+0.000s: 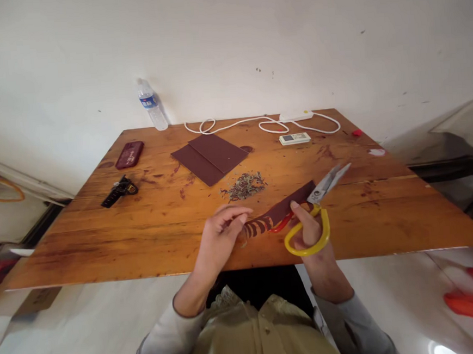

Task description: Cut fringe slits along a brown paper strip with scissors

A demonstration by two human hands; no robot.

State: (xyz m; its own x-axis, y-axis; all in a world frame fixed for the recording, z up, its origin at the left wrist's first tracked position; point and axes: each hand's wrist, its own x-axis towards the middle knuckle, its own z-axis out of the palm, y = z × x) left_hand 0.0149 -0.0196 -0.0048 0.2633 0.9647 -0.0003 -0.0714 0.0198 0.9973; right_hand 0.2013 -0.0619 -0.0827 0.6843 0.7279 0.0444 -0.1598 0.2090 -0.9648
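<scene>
A maroon paper strip (282,209) is stretched between my hands above the table's near side. Its left part is cut into narrow curling bands. My left hand (221,234) is closed, thumb and fingers pinched at the fringed end; the exact contact is partly hidden. In my right hand (309,228) are scissors (326,230) with yellow and red handle loops, their blades pointing up and right, slightly apart. The right thumb also presses on the strip. Just beyond lies a pile of thin maroon and grey shreds (244,186).
Maroon sheets (210,158) lie behind the shreds on the wooden table (164,248). A phone (129,155) and a black strap-like item (118,191) are at left. Along the wall stand a bottle (152,104), a white power strip (296,116) with cable, and a remote (294,139).
</scene>
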